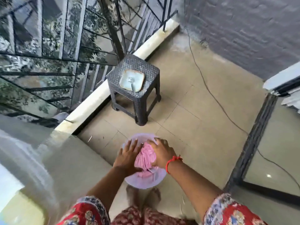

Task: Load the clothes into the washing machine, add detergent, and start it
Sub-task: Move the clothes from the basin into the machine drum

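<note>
A pale lilac plastic bucket stands on the tiled floor just in front of my feet. Pink clothes are bunched up inside it. My left hand lies flat against the left side of the pink bundle, fingers spread. My right hand, with a red thread at the wrist, is curled over the right side of the bundle and grips it. A blurred white edge at the far left may be the washing machine; I cannot tell.
A dark woven-pattern stool stands ahead near the balcony kerb, with a square plate and spoon on it. A black metal railing runs along the left. A cable trails across the floor. A sliding door frame is at right.
</note>
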Available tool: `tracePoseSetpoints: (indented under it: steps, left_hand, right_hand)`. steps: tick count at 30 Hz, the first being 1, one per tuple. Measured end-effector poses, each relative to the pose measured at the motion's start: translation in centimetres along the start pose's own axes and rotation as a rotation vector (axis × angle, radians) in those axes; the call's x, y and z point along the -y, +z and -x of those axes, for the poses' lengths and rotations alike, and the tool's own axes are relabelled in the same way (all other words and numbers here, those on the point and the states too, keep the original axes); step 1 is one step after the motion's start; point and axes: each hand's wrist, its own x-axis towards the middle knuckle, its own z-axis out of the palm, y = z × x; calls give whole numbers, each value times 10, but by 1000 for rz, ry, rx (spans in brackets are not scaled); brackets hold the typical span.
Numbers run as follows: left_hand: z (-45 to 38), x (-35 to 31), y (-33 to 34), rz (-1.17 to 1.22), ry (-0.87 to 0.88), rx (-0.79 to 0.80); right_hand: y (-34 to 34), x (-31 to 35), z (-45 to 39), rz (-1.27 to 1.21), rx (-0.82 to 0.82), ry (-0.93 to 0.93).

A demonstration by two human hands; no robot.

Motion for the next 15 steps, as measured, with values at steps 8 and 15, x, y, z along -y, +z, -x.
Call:
tracePoseSetpoints:
  steps: [8,15]
  left_hand:
    - [-128,34,112,-11,-36,120]
    - [-213,71,250,-97,-101,229]
  right_hand:
    - [117,-6,-122,-3,60,68]
    - [248,-43,-215,-98,238,284]
